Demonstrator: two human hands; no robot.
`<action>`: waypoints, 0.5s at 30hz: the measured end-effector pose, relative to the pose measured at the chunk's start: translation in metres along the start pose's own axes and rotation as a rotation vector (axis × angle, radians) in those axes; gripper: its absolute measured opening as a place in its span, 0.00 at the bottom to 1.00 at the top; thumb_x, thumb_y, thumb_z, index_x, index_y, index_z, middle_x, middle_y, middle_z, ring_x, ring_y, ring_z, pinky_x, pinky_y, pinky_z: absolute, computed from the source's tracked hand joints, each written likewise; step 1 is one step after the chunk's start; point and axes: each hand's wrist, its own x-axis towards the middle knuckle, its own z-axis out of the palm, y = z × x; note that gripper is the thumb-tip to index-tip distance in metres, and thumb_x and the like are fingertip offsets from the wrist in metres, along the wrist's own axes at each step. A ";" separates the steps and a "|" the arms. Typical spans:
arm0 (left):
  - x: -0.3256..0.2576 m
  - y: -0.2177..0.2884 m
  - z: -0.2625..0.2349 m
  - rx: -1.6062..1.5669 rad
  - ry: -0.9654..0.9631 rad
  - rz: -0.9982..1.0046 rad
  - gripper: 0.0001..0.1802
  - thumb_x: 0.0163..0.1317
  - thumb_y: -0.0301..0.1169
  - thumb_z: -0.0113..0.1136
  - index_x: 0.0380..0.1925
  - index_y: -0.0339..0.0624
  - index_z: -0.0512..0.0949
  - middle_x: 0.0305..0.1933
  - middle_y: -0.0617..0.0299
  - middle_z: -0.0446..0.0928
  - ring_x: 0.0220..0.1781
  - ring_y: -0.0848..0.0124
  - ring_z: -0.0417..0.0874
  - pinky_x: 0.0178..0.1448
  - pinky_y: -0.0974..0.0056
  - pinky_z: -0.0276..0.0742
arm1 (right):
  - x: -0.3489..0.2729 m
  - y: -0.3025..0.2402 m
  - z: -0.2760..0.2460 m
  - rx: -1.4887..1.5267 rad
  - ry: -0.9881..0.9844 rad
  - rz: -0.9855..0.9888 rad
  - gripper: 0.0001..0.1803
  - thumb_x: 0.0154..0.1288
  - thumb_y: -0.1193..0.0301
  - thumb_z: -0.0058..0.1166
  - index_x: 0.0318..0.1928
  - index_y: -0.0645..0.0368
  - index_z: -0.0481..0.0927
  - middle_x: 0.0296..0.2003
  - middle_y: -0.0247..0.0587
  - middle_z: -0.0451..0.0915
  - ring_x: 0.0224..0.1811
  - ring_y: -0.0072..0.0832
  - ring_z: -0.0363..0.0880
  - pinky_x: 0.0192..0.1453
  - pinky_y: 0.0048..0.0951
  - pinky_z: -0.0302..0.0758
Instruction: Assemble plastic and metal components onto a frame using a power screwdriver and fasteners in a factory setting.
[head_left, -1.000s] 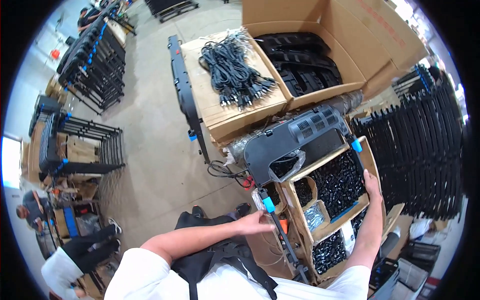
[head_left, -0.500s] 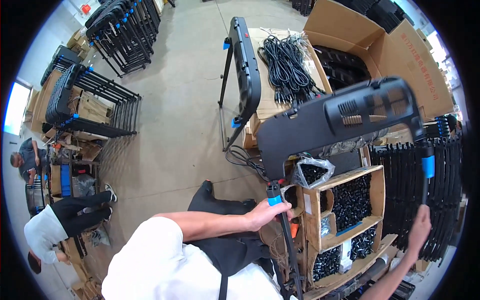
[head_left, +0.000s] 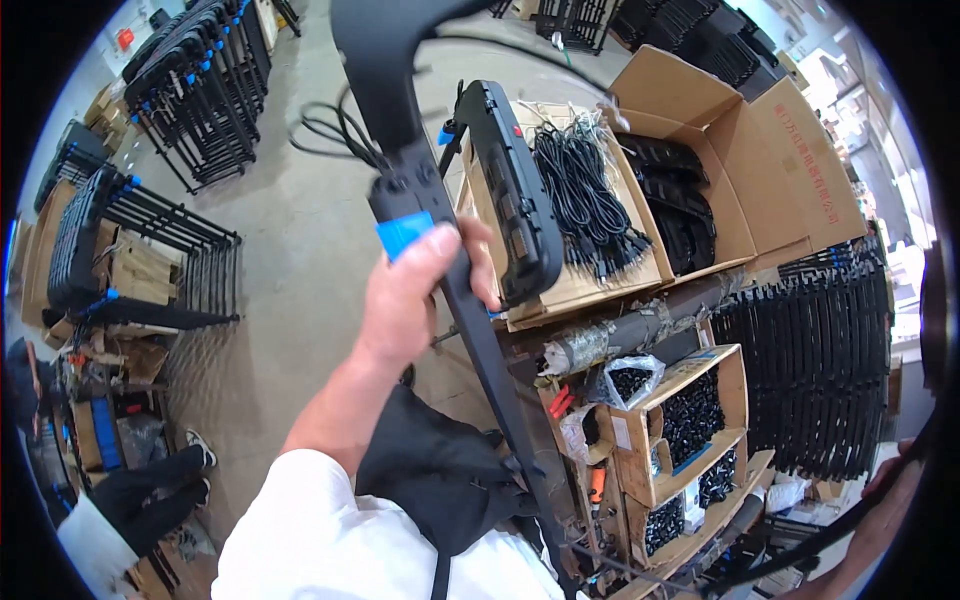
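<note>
My left hand (head_left: 425, 275) is wrapped round a black tubular leg (head_left: 490, 365), just below a bright blue clip (head_left: 404, 235). That leg joins a dark moulded panel (head_left: 375, 50), lifted high and cut off by the top of the head view. Looped black cable (head_left: 345, 135) hangs by the joint. At the right rim my right hand (head_left: 885, 478), dark and blurred, closes on a curved-looking black bar (head_left: 850, 522), seemingly the other leg. Behind my left hand stands another black panel (head_left: 510, 195) on legs, next to a carton top with bundled black power cords (head_left: 580, 190).
A wooden bin (head_left: 625, 460) of small black parts stands right of my legs, below a wrapped roller (head_left: 640, 325). An open carton (head_left: 790, 165) holds black mouldings. Stacked black frames (head_left: 810, 370) are at right, more folded frames (head_left: 200, 80) at left. Another person (head_left: 105, 530) is at lower left.
The panel and legs have swung up and away from over the bins, toward the top of the view. My left hand rose with its leg; my right hand moved out to the right rim.
</note>
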 end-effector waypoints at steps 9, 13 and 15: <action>0.142 0.118 -0.124 0.444 0.006 0.119 0.26 0.74 0.42 0.58 0.60 0.30 0.76 0.40 0.53 0.87 0.38 0.64 0.89 0.47 0.59 0.84 | -0.101 -0.146 0.118 0.391 -0.429 0.112 0.14 0.75 0.64 0.53 0.51 0.61 0.80 0.37 0.38 0.83 0.40 0.31 0.82 0.49 0.37 0.78; 0.179 0.104 -0.191 0.519 -0.016 0.061 0.21 0.69 0.32 0.65 0.59 0.32 0.79 0.46 0.54 0.87 0.45 0.68 0.89 0.54 0.61 0.84 | -0.154 -0.166 0.189 0.407 -0.690 0.202 0.17 0.60 0.84 0.66 0.47 0.60 0.76 0.44 0.41 0.83 0.48 0.29 0.83 0.58 0.33 0.80; 0.193 0.088 -0.219 0.486 -0.067 -0.004 0.20 0.65 0.24 0.69 0.57 0.36 0.82 0.48 0.58 0.87 0.49 0.72 0.87 0.60 0.61 0.83 | -0.190 -0.169 0.232 0.462 -0.785 0.186 0.19 0.58 0.86 0.66 0.48 0.60 0.77 0.45 0.42 0.84 0.48 0.30 0.84 0.58 0.34 0.80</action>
